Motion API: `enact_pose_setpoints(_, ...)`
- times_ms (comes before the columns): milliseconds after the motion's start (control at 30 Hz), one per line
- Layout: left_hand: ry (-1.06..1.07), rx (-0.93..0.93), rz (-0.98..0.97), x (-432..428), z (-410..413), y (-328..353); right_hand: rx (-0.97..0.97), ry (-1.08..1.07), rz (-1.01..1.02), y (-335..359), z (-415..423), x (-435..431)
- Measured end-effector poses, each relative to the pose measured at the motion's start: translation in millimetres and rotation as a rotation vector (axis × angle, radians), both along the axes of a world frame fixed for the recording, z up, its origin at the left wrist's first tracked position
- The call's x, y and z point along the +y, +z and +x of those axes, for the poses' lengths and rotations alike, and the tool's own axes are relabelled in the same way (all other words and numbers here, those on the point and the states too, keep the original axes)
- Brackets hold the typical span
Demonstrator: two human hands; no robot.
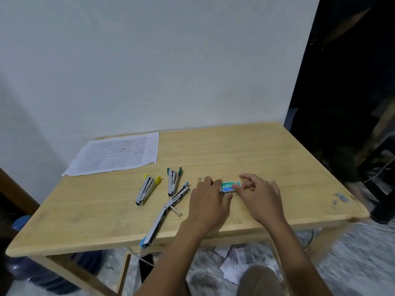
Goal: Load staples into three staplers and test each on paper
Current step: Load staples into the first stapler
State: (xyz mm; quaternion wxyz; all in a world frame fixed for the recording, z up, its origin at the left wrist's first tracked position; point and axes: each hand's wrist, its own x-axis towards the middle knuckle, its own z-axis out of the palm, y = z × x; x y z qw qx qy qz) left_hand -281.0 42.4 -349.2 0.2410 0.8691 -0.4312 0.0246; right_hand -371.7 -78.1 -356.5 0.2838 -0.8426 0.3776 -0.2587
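Three metal staplers lie on the wooden table (235, 150). The yellow-tipped stapler (147, 189) is at the left and the green-tipped stapler (173, 180) beside it. The blue-tipped stapler (165, 212) is swung fully open, its end hanging over the front edge. A small green staple box (230, 186) rests flat on the table to their right. My left hand (208, 202) holds the box's left end. My right hand (257, 196) grips its right end with thumb and fingers. Printed paper sheets (117, 153) lie at the back left. A small staple piece (199, 179) sits behind my left hand.
A white wall stands right behind the table. A dark doorway opens at the right. Grey marks (342, 198) spot the table's front right corner. Under the table are scattered papers (235, 261), a dark phone-like slab (146, 268) and a blue water jug (32, 268).
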Motion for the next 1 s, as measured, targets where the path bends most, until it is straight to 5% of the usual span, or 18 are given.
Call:
enact_pose_setpoints(400,-0.124,0.260,-0.186,17.0,17.0,0.7,0.262,0.240,-0.127,6.7,-6.3,-7.6)
enact_pose_setpoints(1000,-0.122,0.298,-0.186,19.6,21.8,1.8,0.350,0.397,-0.043,24.5,-19.1,-43.7)
